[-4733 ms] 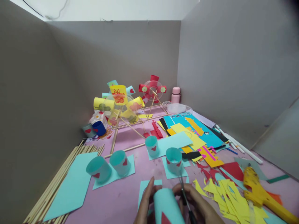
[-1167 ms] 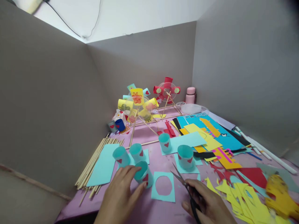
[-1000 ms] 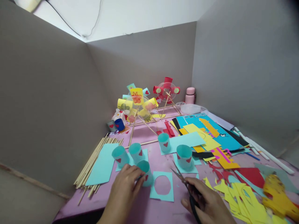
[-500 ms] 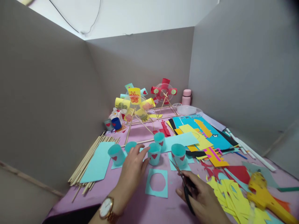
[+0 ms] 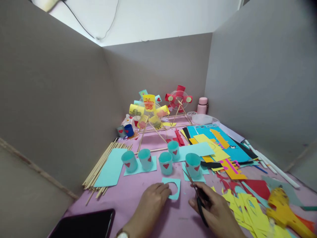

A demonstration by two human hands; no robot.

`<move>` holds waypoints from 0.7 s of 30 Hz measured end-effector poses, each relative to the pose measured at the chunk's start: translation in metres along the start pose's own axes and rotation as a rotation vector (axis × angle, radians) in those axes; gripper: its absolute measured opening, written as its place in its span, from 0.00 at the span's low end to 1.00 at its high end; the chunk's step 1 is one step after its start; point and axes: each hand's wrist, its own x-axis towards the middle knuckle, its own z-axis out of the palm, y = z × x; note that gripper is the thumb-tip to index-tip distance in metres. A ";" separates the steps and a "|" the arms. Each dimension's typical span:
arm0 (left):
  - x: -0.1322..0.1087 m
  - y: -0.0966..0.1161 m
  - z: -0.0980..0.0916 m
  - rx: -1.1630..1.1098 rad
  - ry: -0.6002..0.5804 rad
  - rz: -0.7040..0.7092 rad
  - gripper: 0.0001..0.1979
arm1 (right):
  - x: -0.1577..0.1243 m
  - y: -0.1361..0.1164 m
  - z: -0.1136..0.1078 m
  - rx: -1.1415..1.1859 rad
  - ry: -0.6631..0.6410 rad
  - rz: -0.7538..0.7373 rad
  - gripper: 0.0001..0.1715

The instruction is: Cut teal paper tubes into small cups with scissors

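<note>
My left hand rests on the pink table, its fingers curled onto the near edge of a teal paper square with a round hole. My right hand is closed round black-handled scissors, blades pointing away toward a teal paper cup with a red heart. Several more teal heart cups stand in a row just beyond: one in the middle and two on a teal sheet.
A dark phone or tablet lies at the near left. Wooden sticks and teal paper lie left. Yellow and red paper wheels stand at the back. Coloured paper scraps and a yellow glue gun fill the right. Cardboard walls surround.
My left hand let go of the teal cup, which now stands in the row, and drew back onto the holed paper square. The scissors hand stayed put.
</note>
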 end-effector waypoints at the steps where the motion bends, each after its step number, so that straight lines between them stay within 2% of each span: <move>1: -0.002 -0.002 -0.003 -0.012 0.006 -0.015 0.22 | 0.000 0.001 0.001 0.002 0.000 0.010 0.24; 7: -0.020 -0.014 -0.022 -0.067 0.040 -0.103 0.26 | -0.002 -0.004 0.003 0.124 0.071 0.062 0.22; 10: -0.023 -0.021 -0.018 -0.047 0.063 -0.148 0.26 | -0.001 -0.008 0.001 0.169 0.067 0.065 0.21; 13: -0.022 -0.028 -0.006 -0.034 0.092 -0.171 0.24 | 0.002 -0.010 0.002 0.189 0.079 0.044 0.19; 17: -0.013 -0.031 0.003 -0.094 0.119 -0.101 0.23 | 0.004 -0.008 0.004 0.256 0.135 -0.006 0.18; 21: 0.003 -0.010 -0.001 -0.182 0.134 0.047 0.20 | 0.001 -0.007 -0.003 0.382 0.316 -0.140 0.18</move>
